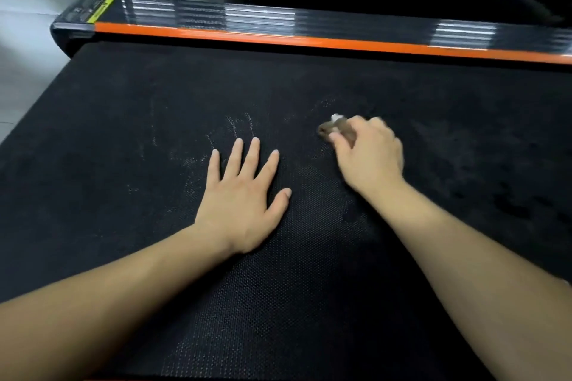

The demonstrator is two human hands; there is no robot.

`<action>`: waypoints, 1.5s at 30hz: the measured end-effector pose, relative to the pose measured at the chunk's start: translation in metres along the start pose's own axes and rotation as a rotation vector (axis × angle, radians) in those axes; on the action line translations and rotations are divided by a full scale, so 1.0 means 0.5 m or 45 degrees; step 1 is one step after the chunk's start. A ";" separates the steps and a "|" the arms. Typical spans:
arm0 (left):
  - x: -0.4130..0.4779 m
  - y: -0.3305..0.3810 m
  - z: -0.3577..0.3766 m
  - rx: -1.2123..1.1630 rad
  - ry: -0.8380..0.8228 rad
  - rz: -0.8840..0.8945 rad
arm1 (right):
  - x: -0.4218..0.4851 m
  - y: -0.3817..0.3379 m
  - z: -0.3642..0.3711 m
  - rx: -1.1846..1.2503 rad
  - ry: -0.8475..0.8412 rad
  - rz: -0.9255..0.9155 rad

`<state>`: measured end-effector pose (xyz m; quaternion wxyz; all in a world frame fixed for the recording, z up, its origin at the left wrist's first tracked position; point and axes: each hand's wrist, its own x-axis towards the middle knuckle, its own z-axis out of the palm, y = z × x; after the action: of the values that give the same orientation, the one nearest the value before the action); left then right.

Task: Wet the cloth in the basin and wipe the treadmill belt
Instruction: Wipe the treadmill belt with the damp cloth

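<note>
One treadmill belt [123, 133] carries two hands: the left hand [244, 195] flat near its middle, fingers straight and spread, and beside it the blurred right hand [368, 158], fingers curled round one small brownish cloth [332, 127], short of the orange-striped far edge.

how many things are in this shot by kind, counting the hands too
bare hands: 2, the left hand flat on the belt, the right hand gripping the cloth
small crumpled brownish cloth (blurred): 1
black textured treadmill belt: 1
orange-edged black side rail: 1
total: 5
</note>
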<state>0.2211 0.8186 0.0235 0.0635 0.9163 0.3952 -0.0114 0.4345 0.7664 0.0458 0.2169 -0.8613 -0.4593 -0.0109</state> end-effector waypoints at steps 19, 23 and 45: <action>-0.088 0.010 0.004 -0.047 0.001 0.102 | -0.231 0.033 -0.062 0.106 -0.170 -0.364; -0.082 0.013 0.006 -0.025 -0.013 0.085 | -0.199 0.052 -0.063 0.025 -0.066 0.006; -0.093 0.025 0.002 -0.032 0.001 0.065 | -0.324 0.064 -0.133 0.207 -0.310 -0.157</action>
<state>0.1984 0.7765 0.0272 0.0752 0.9253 0.3718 -0.0046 0.3782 0.5978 0.0589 0.2277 -0.8061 -0.5335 0.1177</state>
